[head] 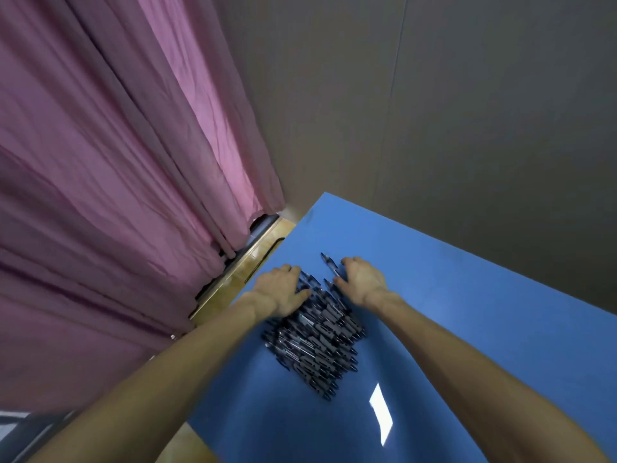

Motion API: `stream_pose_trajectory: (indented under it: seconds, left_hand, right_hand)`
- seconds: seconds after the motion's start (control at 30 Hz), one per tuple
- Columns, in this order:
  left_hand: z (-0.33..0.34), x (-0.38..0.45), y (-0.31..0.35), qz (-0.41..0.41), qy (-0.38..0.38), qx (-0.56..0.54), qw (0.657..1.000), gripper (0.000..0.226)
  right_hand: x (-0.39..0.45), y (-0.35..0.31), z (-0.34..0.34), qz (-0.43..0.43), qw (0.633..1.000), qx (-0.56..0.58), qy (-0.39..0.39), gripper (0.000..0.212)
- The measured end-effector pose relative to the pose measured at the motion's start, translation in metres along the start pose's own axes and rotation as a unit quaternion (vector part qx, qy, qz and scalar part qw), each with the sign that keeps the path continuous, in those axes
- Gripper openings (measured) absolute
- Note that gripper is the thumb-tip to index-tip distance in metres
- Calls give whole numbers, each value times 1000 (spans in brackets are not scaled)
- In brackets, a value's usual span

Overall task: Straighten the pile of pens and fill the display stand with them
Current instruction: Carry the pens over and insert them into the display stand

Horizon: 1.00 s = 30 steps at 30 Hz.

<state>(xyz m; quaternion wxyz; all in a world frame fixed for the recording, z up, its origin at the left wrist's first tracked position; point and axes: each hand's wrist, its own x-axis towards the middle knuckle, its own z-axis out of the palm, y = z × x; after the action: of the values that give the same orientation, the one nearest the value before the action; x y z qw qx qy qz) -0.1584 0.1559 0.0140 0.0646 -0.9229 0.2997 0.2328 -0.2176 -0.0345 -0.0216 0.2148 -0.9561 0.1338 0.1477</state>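
Observation:
A pile of dark pens (pixel 317 339) lies on the blue table (pixel 467 312), roughly lined up in a band running toward me. My left hand (pixel 283 292) rests on the far left end of the pile, fingers curled over the pens. On the far right side, my right hand (pixel 362 282) lies with fingers spread, touching pens. One single pen (pixel 330 265) sticks out beyond the pile between my hands. No display stand is in view.
A pink curtain (pixel 117 195) hangs along the left. A grey wall (pixel 450 111) stands behind the table. A yellowish ledge (pixel 240 272) runs along the table's left edge. A bright light reflection (pixel 380 412) shows on the near tabletop.

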Motion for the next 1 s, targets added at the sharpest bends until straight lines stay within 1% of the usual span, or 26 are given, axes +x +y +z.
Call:
stream_pose_trajectory:
  seconds: [0.07,0.17,0.3,0.37,0.47,0.53,0.67,0.87,0.93,1.0]
  left_hand:
    - [2,13,-3,6,-1,-10,1000,60]
    - [7,26,-6,24,-12,-5,1000,63]
    - [13,34,-8,47,-11,-4,999,56]
    - [13,40,-9,57,-6,-6,998,52]
    - [9,49,-11,71,-9,1,997,52]
    - [7,55,-12,79,-10,6,997,52]
    - [4,64,-11,93,-7,7,996,49]
    - [5,74,-10,127,0,-9,992,44]
    - [6,77,-12,142,-2,-13,990,44]
    - [4,78,-14,150,-4,-17,989,44]
  right_hand:
    - [4,4,4,1,1000,-7,3,28]
    - [0,11,6,18,1000,-14,-5,23]
    - [-13,18,3,58,996,-20,-63,17]
    - [-17,17,2,66,995,-22,-70,22]
    - [-20,9,4,71,996,-15,-54,39]
    - [-21,3,7,78,996,-9,-46,45]
    - [-25,-4,5,95,994,-2,-49,43]
    - [-26,-14,-1,73,991,-98,-56,45]
    - [-25,-17,-2,69,988,-133,-45,45]
    - [-25,-19,-1,62,985,-159,-25,39]
